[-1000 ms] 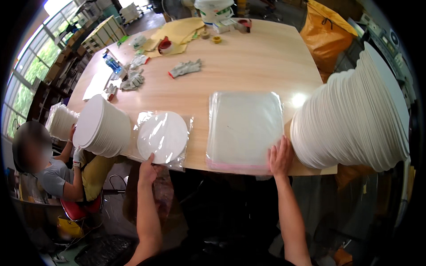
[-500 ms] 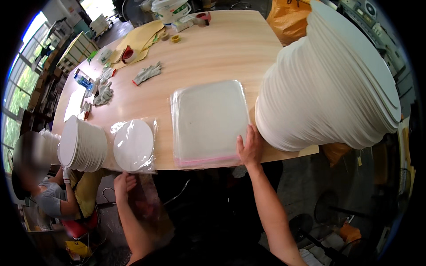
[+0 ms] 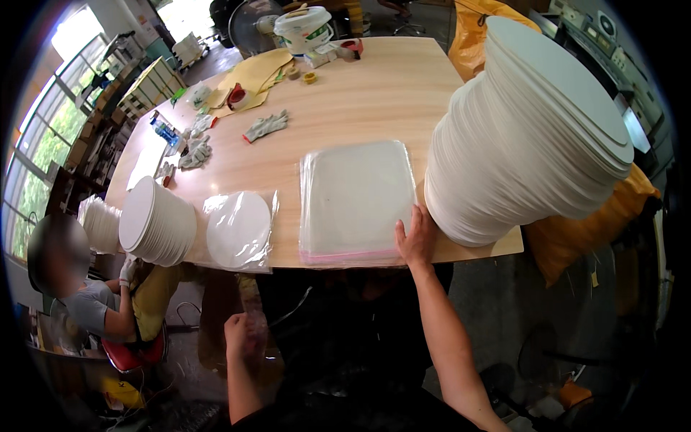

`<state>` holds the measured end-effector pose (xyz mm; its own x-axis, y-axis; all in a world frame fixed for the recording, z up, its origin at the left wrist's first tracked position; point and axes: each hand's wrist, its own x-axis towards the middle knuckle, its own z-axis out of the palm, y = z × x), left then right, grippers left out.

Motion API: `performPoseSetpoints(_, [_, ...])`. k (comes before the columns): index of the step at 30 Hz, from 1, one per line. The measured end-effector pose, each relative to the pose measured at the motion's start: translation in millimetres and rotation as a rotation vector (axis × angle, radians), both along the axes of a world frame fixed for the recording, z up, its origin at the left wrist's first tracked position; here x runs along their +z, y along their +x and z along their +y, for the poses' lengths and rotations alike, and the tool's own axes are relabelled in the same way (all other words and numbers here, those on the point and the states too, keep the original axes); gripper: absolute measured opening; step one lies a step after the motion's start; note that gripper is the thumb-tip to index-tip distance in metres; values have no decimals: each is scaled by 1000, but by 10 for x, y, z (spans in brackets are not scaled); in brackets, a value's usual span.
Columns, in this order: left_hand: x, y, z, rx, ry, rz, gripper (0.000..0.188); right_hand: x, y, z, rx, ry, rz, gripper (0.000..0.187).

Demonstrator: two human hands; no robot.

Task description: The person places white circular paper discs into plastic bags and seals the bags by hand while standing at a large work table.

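My right hand (image 3: 417,236) lies at the right edge of a stack of clear plastic bags (image 3: 358,201), thumb and fingers apart. Close beside it leans a tall stack of large white discs (image 3: 515,137). My left hand (image 3: 236,333) is down below the table's front edge, its fingers curled closed. Pinkish see-through film (image 3: 253,333) shows right beside it; whether the fingers grip it is hidden. On the table to the left, a white disc (image 3: 239,229) sits inside a clear bag, next to a shorter stack of white discs (image 3: 160,222).
A seated person (image 3: 101,306) in gloves works at the left. Work gloves (image 3: 266,127), tape rolls (image 3: 309,78), yellow sheets (image 3: 266,72) and a white bucket (image 3: 302,30) lie farther back on the table (image 3: 381,93). Orange sacks (image 3: 583,234) stand at the right.
My left hand has dropped from beside the bagged disc at the table edge to lower down, nearer my body. My right hand stays at the bag stack. The view has shifted.
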<state>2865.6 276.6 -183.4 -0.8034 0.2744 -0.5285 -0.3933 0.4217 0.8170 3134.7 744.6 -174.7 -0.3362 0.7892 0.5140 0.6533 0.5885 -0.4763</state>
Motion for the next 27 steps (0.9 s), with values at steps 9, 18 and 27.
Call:
performPoseSetpoints(9, [-549,273,-278,-91,-37,-50,18,-68,-39,-7,35,-24,16,54])
performPoseSetpoints(18, [-1262,409,-382,-189,-79,-135,23,-12,-29,-9,57,-58,24,49])
performPoseSetpoints(27, [-1103,236,-191,-202,9,-83,20,-162,36,61,45,-56,69,48])
